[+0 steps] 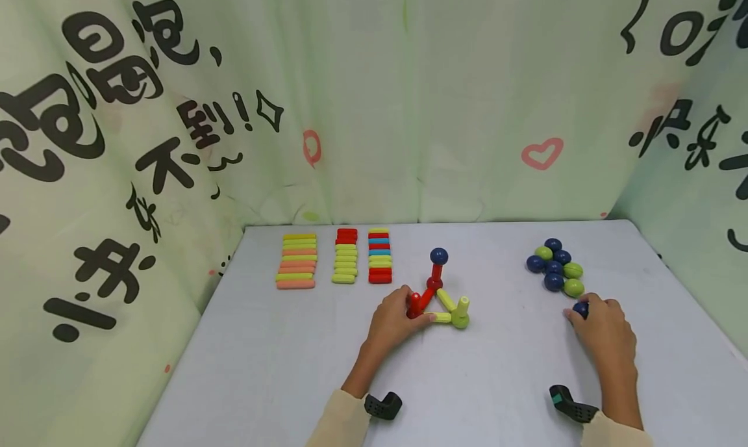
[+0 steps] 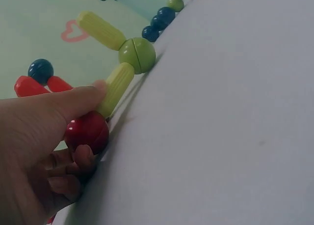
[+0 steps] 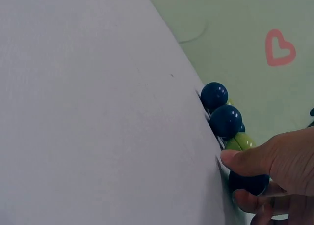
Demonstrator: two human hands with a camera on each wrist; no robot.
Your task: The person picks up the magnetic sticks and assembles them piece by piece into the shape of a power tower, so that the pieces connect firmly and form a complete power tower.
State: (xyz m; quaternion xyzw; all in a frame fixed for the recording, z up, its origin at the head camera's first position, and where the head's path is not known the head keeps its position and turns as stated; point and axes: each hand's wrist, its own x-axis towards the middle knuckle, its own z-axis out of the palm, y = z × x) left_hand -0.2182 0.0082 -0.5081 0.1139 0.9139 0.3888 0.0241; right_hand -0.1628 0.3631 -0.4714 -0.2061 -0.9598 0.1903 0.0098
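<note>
A built frame of coloured rods and balls stands mid-table. Its left corner is a red ball (image 2: 88,131), which my left hand (image 1: 393,322) grips, the thumb lying along a yellow-green rod (image 2: 117,89). At the right corner sits a green ball (image 1: 460,318) bearing an upright yellow-green rod (image 1: 463,304). The far corner has another red ball (image 1: 434,282), with an upright red rod topped by a dark blue ball (image 1: 439,256). Over on the right, my right hand (image 1: 609,336) pinches a loose dark blue ball (image 3: 249,182) between thumb and fingers, at the near end of the ball cluster.
Several loose dark blue and green balls (image 1: 554,268) are grouped at the back right. At the back left lie three stacks of rods: orange and yellow-green rods (image 1: 297,263), red and yellow-green rods (image 1: 345,253), and mixed rods (image 1: 380,252). A printed curtain (image 1: 421,109) hangs behind the table.
</note>
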